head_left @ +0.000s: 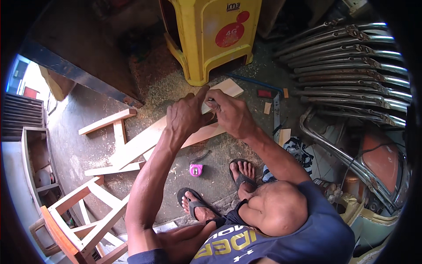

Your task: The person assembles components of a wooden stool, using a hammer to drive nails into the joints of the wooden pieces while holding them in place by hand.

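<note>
L hand (187,112) is held over the long board (143,141), index finger stretched toward R hand (233,114); its other fingers are mostly hidden, so whether anything's gripped can't be told. R hand's fingers are curled in by the thumb, nr the board's far end; a small dark bit shows there, but a grip can't be confirmed.

The long board is laid diag. on the floor (228,149), far end nr the stool (220,26); the 2nd board (198,137) is set just beside it, partly hidden by the hands.

Progress, approx.: some cutting or planing seems done, as sawdust (162,81) is strewn about. A frame (99,193) is seen joined at lower L, and a T-shaped pc. (107,121) is laid nearby. Both boards look loose, so joining them is prob. left undone. Tape (196,170) and sq. (276,110) are set down, not in use.
</note>
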`<act>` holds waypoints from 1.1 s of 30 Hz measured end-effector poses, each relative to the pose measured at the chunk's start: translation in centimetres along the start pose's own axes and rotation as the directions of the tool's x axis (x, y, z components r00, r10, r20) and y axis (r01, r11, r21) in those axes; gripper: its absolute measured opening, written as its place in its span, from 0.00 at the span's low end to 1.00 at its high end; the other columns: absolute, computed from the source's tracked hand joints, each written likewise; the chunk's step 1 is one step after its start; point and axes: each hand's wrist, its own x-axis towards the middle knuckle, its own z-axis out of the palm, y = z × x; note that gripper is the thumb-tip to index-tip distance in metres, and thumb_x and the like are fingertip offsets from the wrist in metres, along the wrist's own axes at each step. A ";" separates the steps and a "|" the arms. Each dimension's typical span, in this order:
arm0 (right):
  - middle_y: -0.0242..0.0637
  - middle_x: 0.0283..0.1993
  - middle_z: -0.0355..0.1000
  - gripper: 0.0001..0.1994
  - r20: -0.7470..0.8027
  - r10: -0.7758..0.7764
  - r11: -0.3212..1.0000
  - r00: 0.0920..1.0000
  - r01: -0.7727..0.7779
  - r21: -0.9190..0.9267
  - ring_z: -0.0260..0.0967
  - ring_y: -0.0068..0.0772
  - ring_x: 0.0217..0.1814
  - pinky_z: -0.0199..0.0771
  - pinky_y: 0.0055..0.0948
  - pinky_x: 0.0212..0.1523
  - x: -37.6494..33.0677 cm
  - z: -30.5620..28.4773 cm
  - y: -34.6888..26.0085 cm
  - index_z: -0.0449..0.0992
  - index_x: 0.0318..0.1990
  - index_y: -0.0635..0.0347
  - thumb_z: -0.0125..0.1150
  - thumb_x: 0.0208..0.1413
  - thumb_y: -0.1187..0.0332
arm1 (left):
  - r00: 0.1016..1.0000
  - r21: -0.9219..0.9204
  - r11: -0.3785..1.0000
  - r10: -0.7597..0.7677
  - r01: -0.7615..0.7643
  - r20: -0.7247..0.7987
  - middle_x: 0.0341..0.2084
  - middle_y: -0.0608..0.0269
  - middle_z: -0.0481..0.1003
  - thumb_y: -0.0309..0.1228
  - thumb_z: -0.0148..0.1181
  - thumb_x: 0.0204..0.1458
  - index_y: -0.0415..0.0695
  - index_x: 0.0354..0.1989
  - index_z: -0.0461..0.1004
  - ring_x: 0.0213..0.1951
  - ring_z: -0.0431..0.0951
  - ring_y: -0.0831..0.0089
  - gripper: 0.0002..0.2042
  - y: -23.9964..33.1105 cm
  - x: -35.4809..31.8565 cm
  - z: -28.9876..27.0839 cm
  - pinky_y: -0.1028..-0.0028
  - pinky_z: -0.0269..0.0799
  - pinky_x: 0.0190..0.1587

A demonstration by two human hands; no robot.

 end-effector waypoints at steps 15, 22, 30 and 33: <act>0.56 0.39 0.79 0.23 0.182 0.064 0.998 0.981 -0.063 -0.014 0.81 0.56 0.42 0.83 0.45 0.41 -0.1 -1.1 -0.6 0.64 0.61 0.63 0.65 0.61 0.71 | 0.999 -0.048 0.998 0.038 -0.039 -0.024 0.38 0.45 0.81 0.46 0.75 0.44 0.56 0.62 0.69 0.41 0.84 0.45 0.35 0.2 -0.1 -0.2 0.49 0.78 0.41; 0.48 0.44 0.80 0.15 -0.208 0.437 0.854 0.875 -0.476 -0.209 0.81 0.45 0.49 0.79 0.41 0.46 -10.9 -5.0 5.3 0.75 0.55 0.62 0.61 0.65 0.66 | 0.998 0.022 1.000 -0.012 0.010 0.063 0.42 0.42 0.81 0.43 0.74 0.47 0.55 0.67 0.64 0.44 0.83 0.42 0.37 1.8 -0.4 -1.5 0.49 0.78 0.45; 0.47 0.42 0.77 0.11 -0.304 0.369 0.911 0.878 -0.407 -0.070 0.78 0.53 0.47 0.76 0.40 0.48 -10.2 -2.7 3.2 0.77 0.51 0.60 0.59 0.65 0.67 | 1.000 0.003 1.000 -0.021 0.021 0.016 0.42 0.43 0.81 0.45 0.75 0.45 0.55 0.68 0.65 0.44 0.83 0.43 0.39 0.3 -1.2 -0.8 0.49 0.78 0.45; 0.46 0.44 0.75 0.11 -0.336 -0.012 0.953 0.942 -0.091 -0.289 0.76 0.49 0.48 0.75 0.38 0.49 -3.7 -4.4 4.5 0.77 0.51 0.62 0.59 0.65 0.68 | 0.997 0.036 0.999 -0.039 0.037 0.065 0.43 0.41 0.81 0.44 0.74 0.47 0.53 0.68 0.65 0.45 0.83 0.43 0.38 1.9 -0.5 -1.8 0.49 0.77 0.46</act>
